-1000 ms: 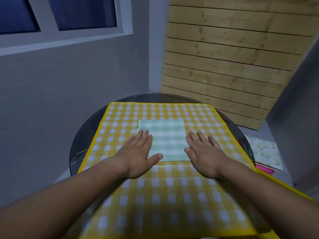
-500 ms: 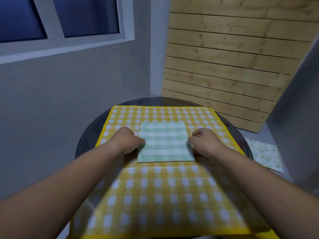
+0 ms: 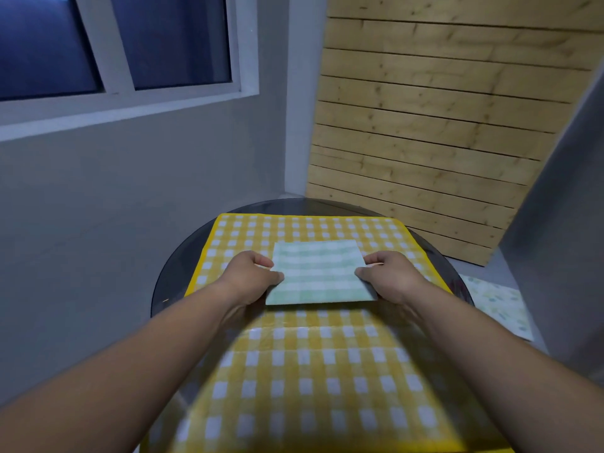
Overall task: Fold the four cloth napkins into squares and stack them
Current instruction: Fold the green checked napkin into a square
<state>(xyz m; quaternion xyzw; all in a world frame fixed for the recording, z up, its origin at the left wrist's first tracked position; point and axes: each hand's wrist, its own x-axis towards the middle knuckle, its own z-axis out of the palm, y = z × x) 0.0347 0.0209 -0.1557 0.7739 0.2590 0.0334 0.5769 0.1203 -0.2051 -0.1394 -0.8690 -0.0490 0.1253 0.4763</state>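
**Head view.** Your left hand (image 3: 248, 277) and right hand (image 3: 392, 276) hold the green napkin (image 3: 318, 273) — a folded square of pale green check — one at each side edge. On each hand the thumb lies on top of the napkin and the curled fingers close on the edge, so both hands grip the napkin rather than lie spread.

The napkin sits over the far half of the yellow cloth (image 3: 310, 371), roughly square to it. You cannot tell from this view whether it rests on the cloth or is raised just off it.

The yellow cloth — white check, yellow border, creases running across it — is spread over the round glass surface (image 3: 170, 282) and reaches past its near rim.

Beyond the right rim and lower down lies a spotted cloth (image 3: 496, 305), well apart from the green napkin. A slatted wooden panel (image 3: 425, 125) stands at the far wall, and a window (image 3: 114, 44) is at upper left.
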